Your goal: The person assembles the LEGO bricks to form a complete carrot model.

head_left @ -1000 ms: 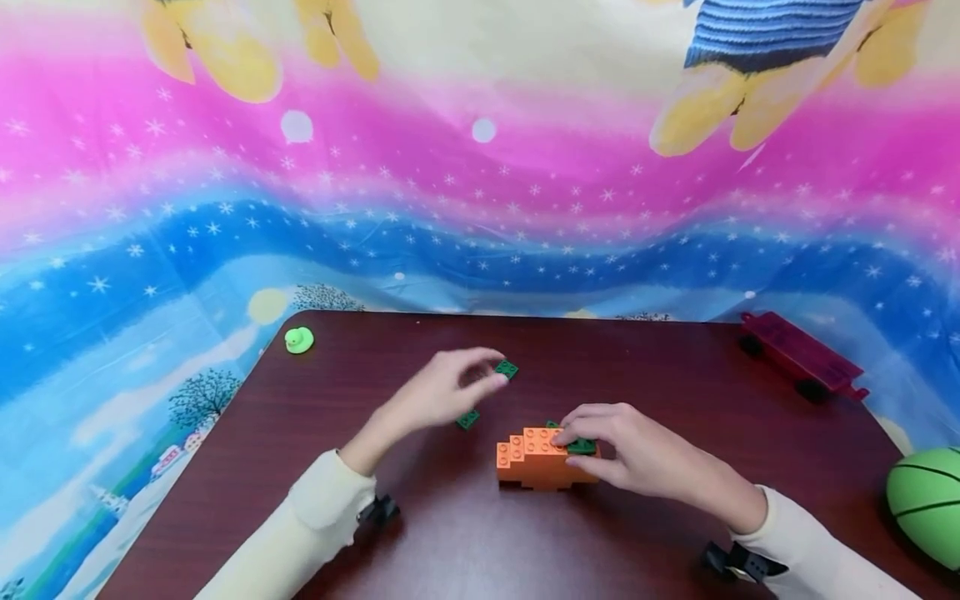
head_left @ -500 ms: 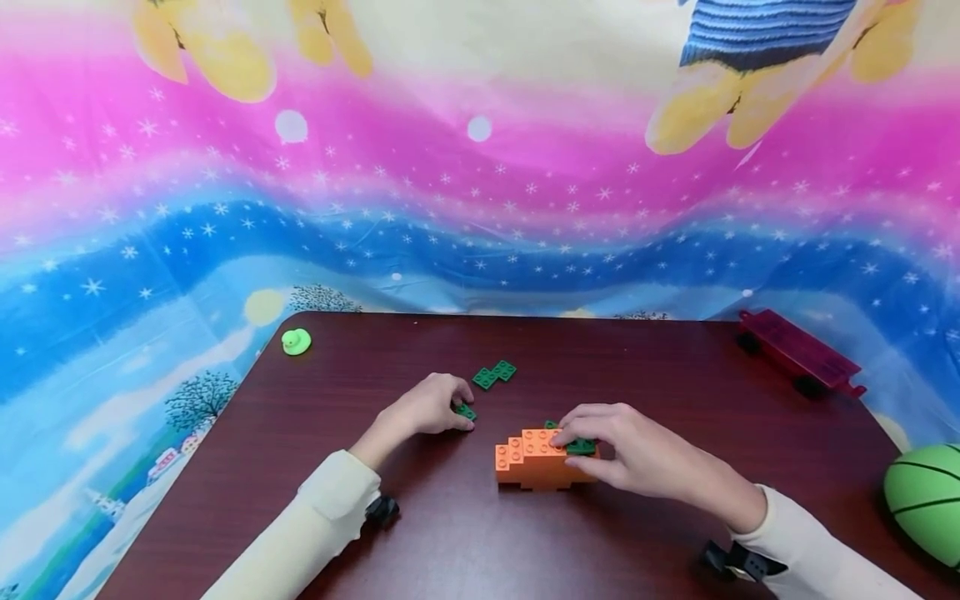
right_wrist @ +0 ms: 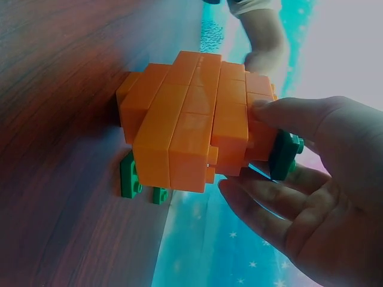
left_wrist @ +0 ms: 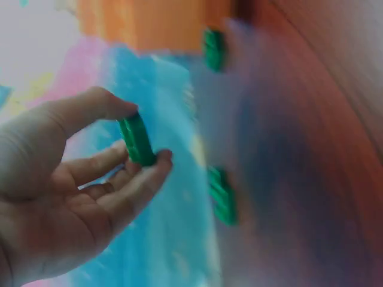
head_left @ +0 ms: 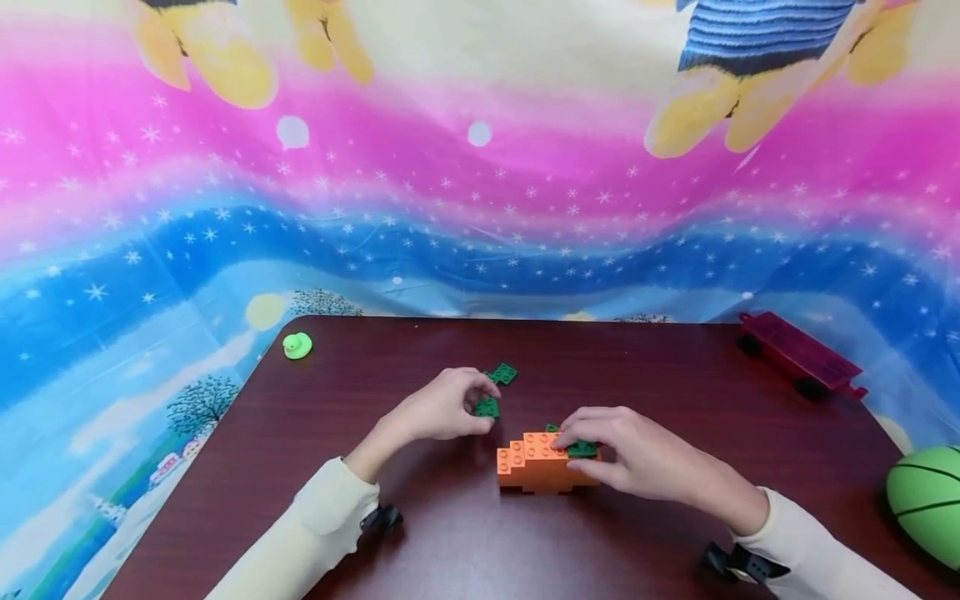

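My left hand (head_left: 442,407) pinches a small green brick (head_left: 487,407) between thumb and fingertips, above the table left of the orange build. The left wrist view shows this green brick (left_wrist: 137,139) edge-on, with another green brick (left_wrist: 222,196) beyond it. My right hand (head_left: 630,446) grips the right end of a stepped block of joined orange bricks (head_left: 543,467) standing on the table. On top of that end sits a green brick (head_left: 582,448), partly covered by the fingers; the right wrist view shows this green brick (right_wrist: 284,155) beside the thumb.
Behind the left hand lie green bricks (head_left: 506,373), one partly hidden. Another green brick (head_left: 552,428) shows just behind the orange build. A green toy duck (head_left: 297,345) is at the far left corner, a red toy wagon (head_left: 802,354) at the far right, a green ball (head_left: 930,507) at the right edge.
My left hand has left the back green brick, taken hold of the nearer one, and moved it right toward the orange build. The right hand has stayed in place.
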`<state>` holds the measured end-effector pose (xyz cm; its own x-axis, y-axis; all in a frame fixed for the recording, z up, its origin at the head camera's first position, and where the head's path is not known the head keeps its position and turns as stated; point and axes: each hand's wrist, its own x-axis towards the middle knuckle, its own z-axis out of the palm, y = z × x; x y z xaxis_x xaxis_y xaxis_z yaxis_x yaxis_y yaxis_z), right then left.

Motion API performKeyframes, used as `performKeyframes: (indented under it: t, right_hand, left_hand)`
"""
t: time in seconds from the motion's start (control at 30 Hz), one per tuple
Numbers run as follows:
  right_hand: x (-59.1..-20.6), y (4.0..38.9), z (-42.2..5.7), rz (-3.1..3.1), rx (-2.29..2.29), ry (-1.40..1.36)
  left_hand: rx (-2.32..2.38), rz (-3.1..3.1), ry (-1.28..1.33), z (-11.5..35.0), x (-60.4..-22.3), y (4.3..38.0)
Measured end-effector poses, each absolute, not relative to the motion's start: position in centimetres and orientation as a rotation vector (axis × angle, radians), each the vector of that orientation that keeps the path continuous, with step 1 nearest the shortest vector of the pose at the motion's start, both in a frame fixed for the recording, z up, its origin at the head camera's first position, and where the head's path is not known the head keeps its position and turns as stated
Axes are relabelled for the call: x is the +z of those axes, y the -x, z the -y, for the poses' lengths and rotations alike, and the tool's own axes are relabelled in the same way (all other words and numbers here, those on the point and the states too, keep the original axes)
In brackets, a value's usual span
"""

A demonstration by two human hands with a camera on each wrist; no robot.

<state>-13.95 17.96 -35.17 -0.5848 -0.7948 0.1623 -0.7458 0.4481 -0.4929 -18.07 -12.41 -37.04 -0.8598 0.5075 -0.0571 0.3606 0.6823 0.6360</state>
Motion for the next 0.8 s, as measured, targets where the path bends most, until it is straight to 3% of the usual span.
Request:
performKeyframes:
  t: [0.23,0.8]
  right_hand:
    - [-35.3,13.9,-18.2,-2.591,-0.830,1.427]
    - [-34.9,13.2,-18.1,-2.564,-0.839,1.289]
  left_hand:
    - [1.093,-2.531,-0.958,10.6,-34.4,15.4]
    - [1.072,-2.385,-1.108,10.0,-34.2,13.6]
